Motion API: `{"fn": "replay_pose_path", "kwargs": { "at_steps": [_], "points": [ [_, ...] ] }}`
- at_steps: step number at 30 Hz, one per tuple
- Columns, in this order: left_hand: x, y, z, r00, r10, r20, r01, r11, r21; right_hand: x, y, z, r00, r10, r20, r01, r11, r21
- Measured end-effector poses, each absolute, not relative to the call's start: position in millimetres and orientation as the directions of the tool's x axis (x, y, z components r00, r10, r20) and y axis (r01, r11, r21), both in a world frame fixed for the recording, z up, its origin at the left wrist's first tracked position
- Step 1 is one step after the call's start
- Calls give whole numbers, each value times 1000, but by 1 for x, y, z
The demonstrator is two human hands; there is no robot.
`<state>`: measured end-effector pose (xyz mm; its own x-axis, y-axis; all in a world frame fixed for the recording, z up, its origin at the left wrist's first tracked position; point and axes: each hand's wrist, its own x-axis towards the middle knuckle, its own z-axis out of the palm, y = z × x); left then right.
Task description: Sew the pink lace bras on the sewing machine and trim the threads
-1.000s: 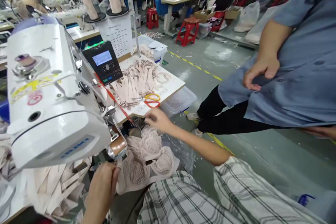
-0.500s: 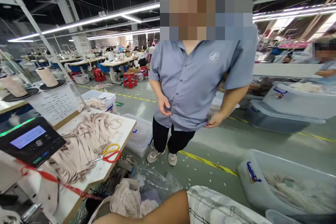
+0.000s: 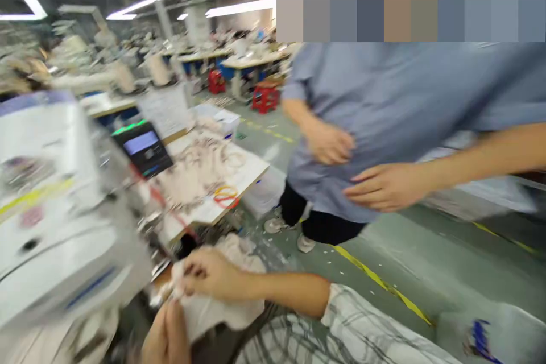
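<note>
A pale pink bra [image 3: 226,307] lies over my lap in front of the sewing machine [image 3: 63,199], blurred by motion. My right hand [image 3: 213,276] is closed on the bra's edge, its fingers curled near the machine's front end. Just below it, my left hand [image 3: 166,333] pinches the same edge with thumb and fingers together. The two hands are close to each other. Exactly which part of the bra lies between the fingers is too blurred to tell.
Scissors [image 3: 226,196] with yellow and red handles lie on the table [image 3: 251,173] beside a heap of pale straps [image 3: 191,165]. A control panel [image 3: 143,148] stands by the machine. A person in a blue shirt [image 3: 341,102] stands close on the right, both hands before the body.
My view swung up to the standing person, then back down toward the machine. My right hand has come over to my left at the bra's edge. The person's hands have come forward.
</note>
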<state>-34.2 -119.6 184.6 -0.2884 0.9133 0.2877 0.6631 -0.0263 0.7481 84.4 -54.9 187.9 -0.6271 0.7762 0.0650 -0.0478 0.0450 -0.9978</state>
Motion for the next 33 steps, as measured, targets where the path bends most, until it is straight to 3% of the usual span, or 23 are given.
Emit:
{"fn": "replay_pose_path", "kwargs": {
  "at_steps": [3,7,13,17,24,33],
  "points": [
    [-51,-161,201,-353,921,168,652,113,750,79,-57,198,-569,819,71,-45,55,-997],
    [-63,-166,197,-418,881,219,715,171,678,72,-37,186,-592,805,27,64,80,-995],
    [-78,-167,184,-164,929,330,858,-30,513,61,-7,176,-637,768,56,126,176,-976],
    [-84,-162,180,-171,921,349,906,8,422,48,11,179,-673,735,83,176,268,-947],
    [-85,-153,184,-197,923,329,921,59,386,37,27,182,-720,680,137,205,397,-894],
    [-85,-151,186,-175,916,361,928,32,370,33,26,186,-705,702,101,261,389,-883]
  ]
}}
